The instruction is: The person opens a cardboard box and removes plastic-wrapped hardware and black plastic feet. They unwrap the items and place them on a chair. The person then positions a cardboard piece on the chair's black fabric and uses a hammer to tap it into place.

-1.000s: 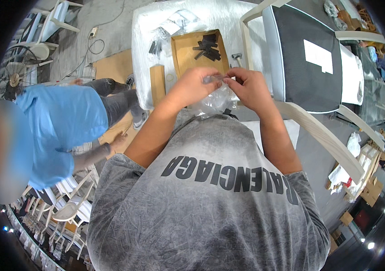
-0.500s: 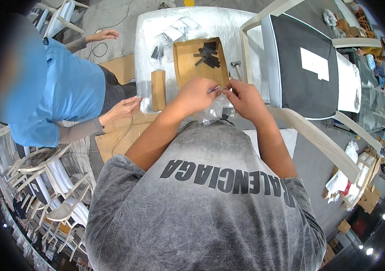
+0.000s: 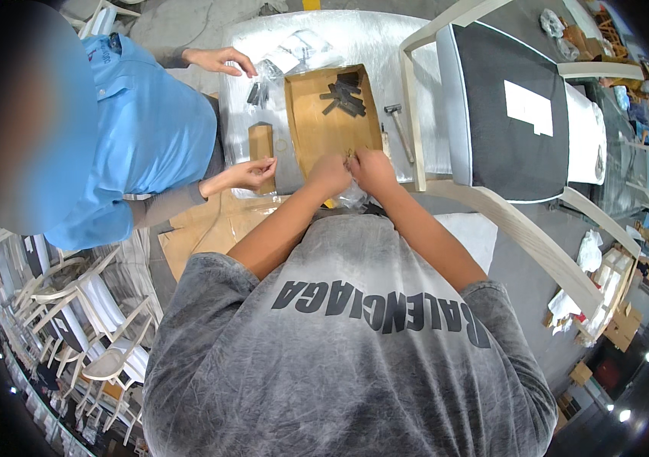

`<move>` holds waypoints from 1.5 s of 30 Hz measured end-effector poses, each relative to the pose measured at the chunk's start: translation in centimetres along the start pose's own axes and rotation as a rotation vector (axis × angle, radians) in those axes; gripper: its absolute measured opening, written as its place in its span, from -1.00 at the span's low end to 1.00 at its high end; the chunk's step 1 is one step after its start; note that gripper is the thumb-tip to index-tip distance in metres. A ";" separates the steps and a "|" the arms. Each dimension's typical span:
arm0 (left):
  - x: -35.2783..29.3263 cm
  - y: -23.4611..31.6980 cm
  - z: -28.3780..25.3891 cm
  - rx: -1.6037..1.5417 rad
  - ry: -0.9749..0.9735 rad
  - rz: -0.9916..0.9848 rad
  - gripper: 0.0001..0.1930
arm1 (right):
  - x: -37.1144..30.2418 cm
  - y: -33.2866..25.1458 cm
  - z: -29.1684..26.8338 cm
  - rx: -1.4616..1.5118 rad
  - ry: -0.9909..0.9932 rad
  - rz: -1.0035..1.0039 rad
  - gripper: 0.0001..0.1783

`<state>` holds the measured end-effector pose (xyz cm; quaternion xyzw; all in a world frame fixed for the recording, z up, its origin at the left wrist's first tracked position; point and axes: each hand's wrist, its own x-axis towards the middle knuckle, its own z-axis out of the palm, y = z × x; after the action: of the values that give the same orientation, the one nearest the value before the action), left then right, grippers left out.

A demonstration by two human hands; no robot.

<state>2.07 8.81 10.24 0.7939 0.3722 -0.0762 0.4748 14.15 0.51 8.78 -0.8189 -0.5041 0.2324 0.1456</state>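
A clear bag [image 3: 350, 198] is seen just below the left hand [image 3: 330, 175] and right hand [image 3: 371, 171]; fingers are curled, but what is gripped cannot be told. Dark lettering [image 3: 416, 312] is printed on the grey shirt [image 3: 355, 373].

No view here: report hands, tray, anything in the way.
Left hand and right hand together at near end of brown tray, grip unclear. Black strips piled toward far end. A co-worker's hand close on the left.
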 end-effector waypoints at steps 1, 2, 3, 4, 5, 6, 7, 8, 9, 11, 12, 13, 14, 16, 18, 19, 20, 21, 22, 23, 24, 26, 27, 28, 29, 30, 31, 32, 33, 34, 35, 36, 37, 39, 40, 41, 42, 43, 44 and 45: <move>0.0 0.1 0.1 0.001 -0.037 -0.018 -0.79 | 0.4 0.5 0.3 -0.067 -0.022 0.003 -0.75; -0.1 0.4 0.2 0.004 -0.078 -0.034 -0.78 | 0.9 1.0 0.7 -0.132 -0.044 0.010 -0.75; -0.2 0.5 0.8 -0.036 -0.058 -0.025 -0.78 | 1.5 2.0 0.8 -0.087 -0.015 0.073 -0.76; -0.4 0.7 1.6 -0.076 -0.038 -0.016 -0.78 | 2.0 3.3 0.6 -0.041 0.014 0.136 -0.76; -0.7 0.2 2.0 -0.112 -0.011 -0.027 -0.79 | 2.5 3.3 0.5 0.017 0.031 0.186 -0.77; -0.5 -0.5 2.0 -0.092 0.050 -0.048 -0.80 | 3.1 3.3 0.4 0.029 -0.014 0.172 -0.78; -0.3 -1.4 1.7 -0.087 0.042 -0.063 -0.80 | 3.7 2.8 0.7 0.049 -0.031 0.169 -0.78; -0.2 -1.9 1.3 -0.089 0.030 -0.070 -0.80 | 4.3 2.7 0.8 0.061 -0.045 0.172 -0.77; -0.1 -2.2 1.0 -0.090 0.018 -0.075 -0.79 | 4.5 2.6 1.0 0.072 -0.058 0.176 -0.77; -0.6 -2.5 1.1 -0.106 -0.030 -0.070 -0.82 | 4.4 2.6 1.4 0.036 -0.111 0.210 -0.75; -0.9 -2.6 1.1 -0.112 -0.055 -0.067 -0.83 | 4.3 2.7 1.8 0.019 -0.137 0.228 -0.74; -1.1 -2.8 1.1 -0.122 -0.071 -0.056 -0.83 | 4.3 2.8 2.0 0.020 -0.162 0.225 -0.73; -1.3 -2.9 1.2 -0.136 -0.084 -0.045 -0.82 | 4.4 2.9 2.1 0.016 -0.188 0.220 -0.73; -1.7 -3.1 1.3 -0.145 -0.095 -0.026 -0.81 | 4.3 3.1 2.3 0.005 -0.208 0.239 -0.71; -1.9 -3.2 1.2 -0.130 -0.082 -0.011 -0.80 | 4.3 3.1 2.4 -0.008 -0.192 0.280 -0.70; -1.9 -3.3 1.2 -0.103 -0.101 -0.020 -0.78 | 4.3 3.2 2.4 -0.017 -0.202 0.281 -0.70; -1.8 -3.1 1.0 -0.076 -0.120 -0.027 -0.76 | 4.4 3.3 2.2 -0.026 -0.210 0.283 -0.69; -1.7 -3.0 0.8 -0.048 -0.139 -0.033 -0.74 | 4.4 3.3 2.1 -0.036 -0.218 0.285 -0.69; -1.8 -2.8 0.7 -0.060 -0.130 -0.034 -0.75 | 4.4 3.3 2.0 -0.033 -0.227 0.285 -0.69; -1.7 -2.9 0.7 -0.070 -0.117 -0.036 -0.76 | 4.4 3.1 1.9 -0.029 -0.236 0.282 -0.69; -1.7 -3.0 0.7 -0.081 -0.105 -0.038 -0.77 | 4.4 3.0 1.7 -0.026 -0.244 0.279 -0.69; -1.5 -3.1 0.6 -0.079 -0.127 -0.057 -0.76 | 4.3 2.8 1.5 0.048 -0.259 0.294 -0.71; -1.4 -3.2 0.6 -0.078 -0.138 -0.066 -0.76 | 4.3 2.8 1.4 0.084 -0.266 0.303 -0.72; -1.5 -3.2 0.6 -0.088 -0.111 -0.063 -0.75 | 4.3 2.7 1.4 0.043 -0.270 0.280 -0.72; -1.4 -3.3 0.8 -0.099 -0.082 -0.054 -0.74 | 4.5 2.8 1.6 -0.001 -0.269 0.259 -0.72; -1.3 -3.4 1.0 -0.109 -0.054 -0.045 -0.74 | 4.6 3.0 1.7 -0.044 -0.269 0.238 -0.72; -1.1 -3.4 1.2 -0.112 -0.052 -0.048 -0.74 | 4.6 3.3 1.6 -0.023 -0.255 0.235 -0.72; -1.1 -3.3 1.1 -0.113 -0.051 -0.056 -0.74 | 4.5 3.5 1.7 0.001 -0.244 0.232 -0.72; -1.1 -3.1 0.9 -0.114 -0.051 -0.063 -0.73 | 4.4 3.8 1.7 0.025 -0.233 0.229 -0.72; -1.0 -2.9 0.7 -0.150 -0.050 -0.072 -0.72 | 4.4 4.0 1.7 0.054 -0.210 0.213 -0.72; -0.9 -2.9 0.5 -0.184 -0.051 -0.080 -0.71 | 4.2 4.3 1.6 0.084 -0.185 0.198 -0.72; -0.8 -2.8 0.3 -0.218 -0.053 -0.086 -0.70 | 4.0 4.7 1.5 0.114 -0.159 0.184 -0.72; -0.7 -2.6 0.1 -0.279 -0.024 -0.049 -0.72 | 3.9 5.2 1.2 0.221 -0.118 0.217 -0.72; -0.2 -3.2 0.0 -0.398 0.041 0.015 -0.74 | 3.9 5.2 0.3 0.443 -0.039 0.270 -0.72; 0.2 -3.5 -0.1 -0.488 0.041 0.047 -0.78 | 3.5 5.7 -0.7 0.691 -0.117 0.402 -0.75; 0.3 -4.8 -0.1 -0.576 0.066 0.050 -0.81 | 3.3 4.5 -2.3 0.947 -0.231 0.515 -0.77; 0.4 -5.5 -0.3 -0.667 0.081 0.068 -0.83 | 2.9 3.5 -3.8 1.195 -0.336 0.636 -0.78; 0.5 -5.6 -0.6 -0.837 0.020 0.050 -0.83 | 2.1 3.1 -4.8 1.284 -0.326 0.651 -0.79; 0.5 -5.5 -1.3 -1.004 -0.047 0.028 -0.82 | 1.3 2.7 -5.5 1.376 -0.314 0.664 -0.79; 0.5 -5.0 -2.0 -1.170 -0.118 0.005 -0.80 | 0.5 2.5 -6.1 1.468 -0.298 0.676 -0.78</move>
<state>-1.34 12.03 7.60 0.3951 0.3235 0.0987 0.8541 19.50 -0.19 12.66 -0.5837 0.0361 0.6405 0.4978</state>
